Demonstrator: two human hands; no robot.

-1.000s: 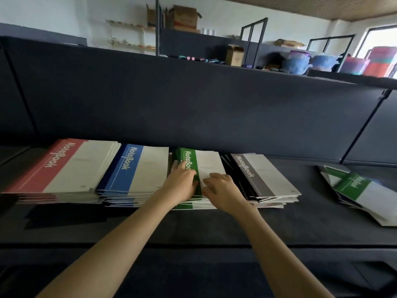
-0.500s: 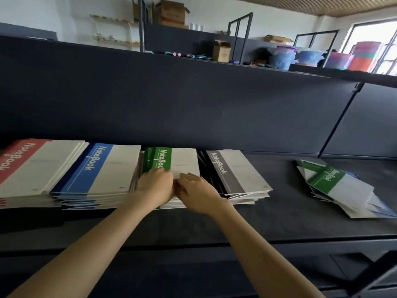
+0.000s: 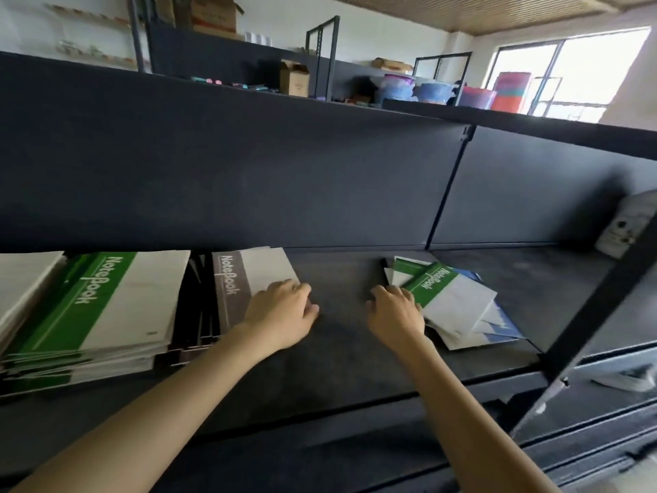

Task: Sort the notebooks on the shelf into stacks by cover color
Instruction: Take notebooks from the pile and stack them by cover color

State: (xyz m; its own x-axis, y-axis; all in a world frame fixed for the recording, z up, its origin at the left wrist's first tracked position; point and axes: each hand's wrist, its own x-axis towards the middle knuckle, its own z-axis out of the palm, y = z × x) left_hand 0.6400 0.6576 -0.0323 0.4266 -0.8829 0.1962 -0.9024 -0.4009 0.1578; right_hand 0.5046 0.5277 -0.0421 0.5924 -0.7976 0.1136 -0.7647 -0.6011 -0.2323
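On the dark shelf (image 3: 341, 357), a tall stack of green-striped notebooks (image 3: 106, 307) lies at the left. Beside it is a grey-striped stack (image 3: 263, 268). My left hand (image 3: 284, 314) rests with loosely curled fingers on the right edge of the grey stack and holds nothing. To the right lies a loose, fanned pile topped by a green notebook (image 3: 451, 297), with blue covers (image 3: 505, 332) showing beneath. My right hand (image 3: 394, 314) touches the left edge of this pile with its fingers spread. Whether it grips a cover I cannot make out.
The white part of another stack (image 3: 25, 275) shows at the far left edge. A slanted black shelf post (image 3: 597, 322) crosses the right side. The dark back panel (image 3: 320, 179) closes off the shelf behind. Boxes and plastic tubs (image 3: 398, 88) stand on the shelving beyond.
Both hands have left the green stack and moved right. The left now rests at the grey stack's edge and the right has reached the loose pile. The view has swung right.
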